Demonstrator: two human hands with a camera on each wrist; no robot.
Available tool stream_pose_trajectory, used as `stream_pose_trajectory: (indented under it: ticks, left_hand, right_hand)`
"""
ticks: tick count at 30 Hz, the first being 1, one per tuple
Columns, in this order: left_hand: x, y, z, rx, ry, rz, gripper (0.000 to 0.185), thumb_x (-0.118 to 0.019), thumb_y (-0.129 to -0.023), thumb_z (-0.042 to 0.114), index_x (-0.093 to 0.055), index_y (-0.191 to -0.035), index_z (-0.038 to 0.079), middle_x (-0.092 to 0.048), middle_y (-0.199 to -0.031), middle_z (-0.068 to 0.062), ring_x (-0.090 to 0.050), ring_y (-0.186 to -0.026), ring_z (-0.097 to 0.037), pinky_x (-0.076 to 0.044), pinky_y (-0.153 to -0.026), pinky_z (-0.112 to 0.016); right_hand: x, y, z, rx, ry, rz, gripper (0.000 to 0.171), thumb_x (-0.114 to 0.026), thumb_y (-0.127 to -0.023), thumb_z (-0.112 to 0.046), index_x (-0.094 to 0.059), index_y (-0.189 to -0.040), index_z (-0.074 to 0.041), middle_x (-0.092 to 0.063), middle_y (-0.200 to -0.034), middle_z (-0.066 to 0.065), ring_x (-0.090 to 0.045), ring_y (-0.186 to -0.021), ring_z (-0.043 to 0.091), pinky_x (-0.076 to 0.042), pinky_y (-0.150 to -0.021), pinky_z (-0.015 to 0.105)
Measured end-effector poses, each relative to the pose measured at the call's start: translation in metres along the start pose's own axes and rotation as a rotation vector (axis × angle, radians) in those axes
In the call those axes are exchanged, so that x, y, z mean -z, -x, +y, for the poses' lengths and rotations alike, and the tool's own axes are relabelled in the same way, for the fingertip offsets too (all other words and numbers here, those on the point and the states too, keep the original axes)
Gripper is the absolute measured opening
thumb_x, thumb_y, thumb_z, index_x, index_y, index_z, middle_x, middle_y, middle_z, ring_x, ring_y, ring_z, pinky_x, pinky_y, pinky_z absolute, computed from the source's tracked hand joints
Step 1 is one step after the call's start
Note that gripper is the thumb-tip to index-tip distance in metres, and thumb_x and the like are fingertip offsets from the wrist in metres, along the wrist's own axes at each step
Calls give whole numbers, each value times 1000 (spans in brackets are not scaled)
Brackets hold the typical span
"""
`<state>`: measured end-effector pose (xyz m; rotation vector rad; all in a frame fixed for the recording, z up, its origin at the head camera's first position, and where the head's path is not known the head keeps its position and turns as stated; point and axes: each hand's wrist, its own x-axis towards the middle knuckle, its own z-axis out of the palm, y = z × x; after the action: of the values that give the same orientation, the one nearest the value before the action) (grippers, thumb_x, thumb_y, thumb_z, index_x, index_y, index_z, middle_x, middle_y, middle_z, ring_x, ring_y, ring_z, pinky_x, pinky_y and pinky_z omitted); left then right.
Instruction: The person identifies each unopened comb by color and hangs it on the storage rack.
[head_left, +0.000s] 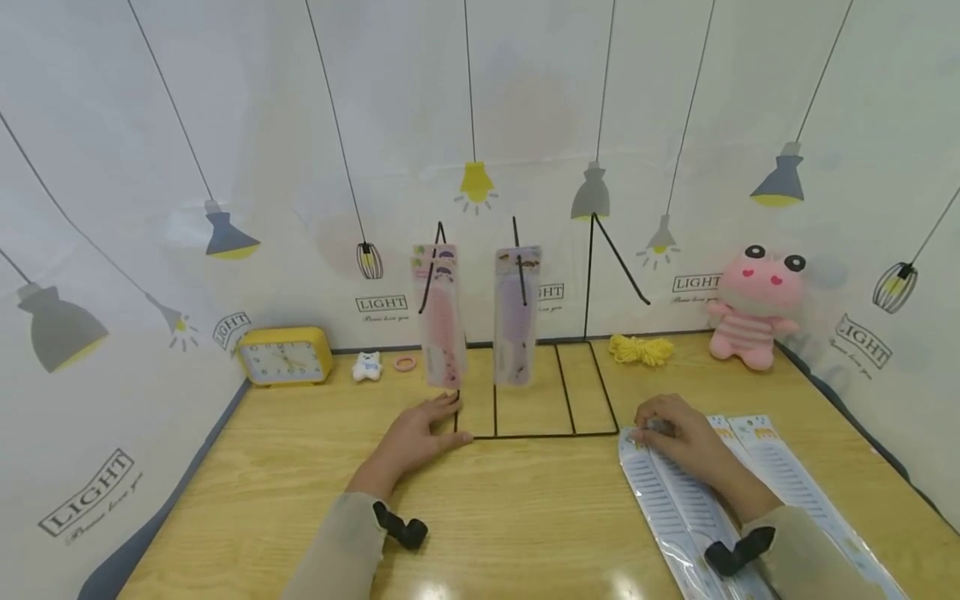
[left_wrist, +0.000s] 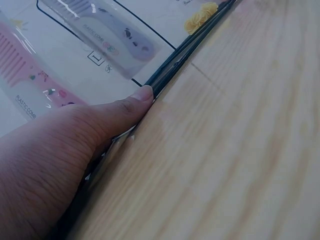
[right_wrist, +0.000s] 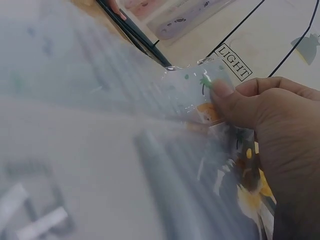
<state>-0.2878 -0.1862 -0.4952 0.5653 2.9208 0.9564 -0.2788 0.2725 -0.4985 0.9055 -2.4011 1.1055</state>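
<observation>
Comb packet (head_left: 678, 500) top edge pinched by right hand (head_left: 678, 442), left hand (head_left: 420, 433) flat, fingers straight, on wire rack (head_left: 540, 392) base corner, bare table (head_left: 525, 517) between.

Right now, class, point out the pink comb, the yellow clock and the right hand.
pink comb (head_left: 440, 321), head view, middle of its hanging packet.
yellow clock (head_left: 286, 356), head view, centre of its face.
right hand (head_left: 678, 437), head view, back of the hand.
</observation>
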Motion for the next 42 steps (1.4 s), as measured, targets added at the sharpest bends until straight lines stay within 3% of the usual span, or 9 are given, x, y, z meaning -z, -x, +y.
stream_pose_trajectory:
  ticks: [7,14,16,22,28,31,35,38,42]
  left_hand:
    - [0,0,1,-6,13,4,76,-67,-87,65,-51,-149,23,-37,-158,7,-31,-147,-25,-26,-119,-52]
    - [-1,2,2,-1,0,1,75,-67,-87,64,-51,-149,24,-37,-158,8,-33,-147,-25,-27,-119,-51]
    - [-1,2,2,4,-5,-7,75,-67,-88,64,-51,-149,24,-37,-158,8,-33,-147,-24,-27,-119,-50]
    - [-1,2,3,10,-3,-10,76,-67,-88,64,-50,-150,25,-36,-158,9,-31,-147,-24,-27,-119,-51]
    - [1,1,3,20,1,-11,76,-67,-87,65,-50,-150,25,-35,-158,11,-30,-148,-24,-26,-120,-51]
    - [1,0,3,13,1,-11,75,-67,-88,64,-50,-150,24,-36,-158,9,-31,-148,-25,-26,-119,-52]
    - [2,0,3,12,2,-4,75,-67,-88,64,-50,-150,24,-36,-158,9,-31,-148,-24,-26,-119,-51]
    - [3,0,4,14,13,-1,75,-68,-88,63,-50,-149,24,-37,-158,9,-31,-147,-24,-27,-119,-51]
    - [2,1,3,8,8,0,74,-68,-88,62,-52,-149,23,-38,-158,8,-32,-147,-25,-27,-119,-51]
  right_hand:
    - [3,1,-4,-50,3,49,24,-79,-87,-6,-67,-96,-24,-66,-104,-5,-51,-88,10,-41,-67,23]
    - [1,3,-7,-188,40,242,13,-72,-94,-10,-65,-101,-18,-65,-100,-3,-57,-93,2,-42,-78,18]
    - [1,4,-7,-222,16,264,12,-71,-95,-10,-63,-104,-14,-67,-96,-2,-58,-86,3,-45,-72,17]
    - [2,2,-7,-340,-198,177,18,-67,-99,-19,-60,-114,-11,-71,-87,6,-58,-54,19,-47,-43,27]
    - [4,-2,-6,-489,-445,88,31,-69,-98,-24,-57,-121,-7,-69,-76,6,-53,-45,13,-44,-35,32]
    - [5,-3,-8,-533,-514,74,37,-72,-96,-22,-56,-124,-4,-73,-81,5,-59,-54,12,-50,-41,33]
    - [5,-5,-10,-569,-504,100,40,-74,-94,-27,-62,-123,-4,-76,-96,-2,-66,-72,9,-57,-59,28]
    - [6,-7,-11,-592,-525,129,35,-74,-93,-28,-67,-118,-5,-76,-99,-5,-67,-81,6,-59,-69,26]
    - [5,-6,-11,-612,-659,187,20,-75,-93,-20,-73,-106,-5,-76,-96,-3,-70,-83,9,-60,-74,27]
